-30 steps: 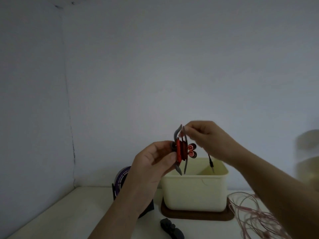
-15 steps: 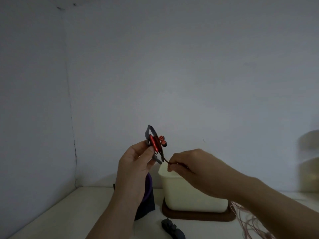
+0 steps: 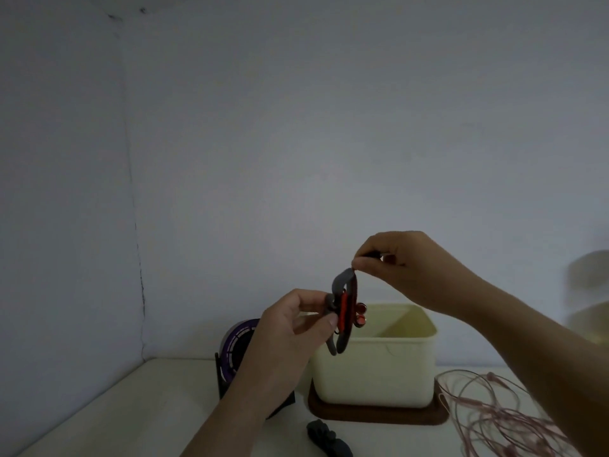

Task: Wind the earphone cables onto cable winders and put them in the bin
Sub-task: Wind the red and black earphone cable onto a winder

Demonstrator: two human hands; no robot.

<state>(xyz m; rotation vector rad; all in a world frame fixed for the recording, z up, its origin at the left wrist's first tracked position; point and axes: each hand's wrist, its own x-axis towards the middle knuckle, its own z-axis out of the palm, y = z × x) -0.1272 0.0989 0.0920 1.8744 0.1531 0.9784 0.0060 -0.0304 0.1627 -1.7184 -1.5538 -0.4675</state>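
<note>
Your left hand [image 3: 296, 324] holds the grey cable winder [image 3: 341, 285] up in the air, above the table [image 3: 164, 390] and in front of the near left corner of the bin [image 3: 375, 361]. Its grip is clamped on the winder's left side, thumb and fingers curled round it. The red earphone cable [image 3: 342, 313] is wound round the winder's middle, and the two red earbuds [image 3: 361, 315] stick out on its right side. Your right hand [image 3: 405, 268] comes in from above; its grip is together, fingertips pinching the top tip of the winder's grey flap. Something small and dark shows between those fingers, too unclear to tell what it is.

The cream bin stands open towards the table's far edge, on a brown mat [image 3: 375, 415]. Just left of it stands a purple round device [image 3: 235, 351], partly hidden by your left forearm. A loose pink earphone cable [image 3: 494, 410] lies tangled towards the right edge. A second winder [image 3: 329, 440], dark grey, lies at the near edge.
</note>
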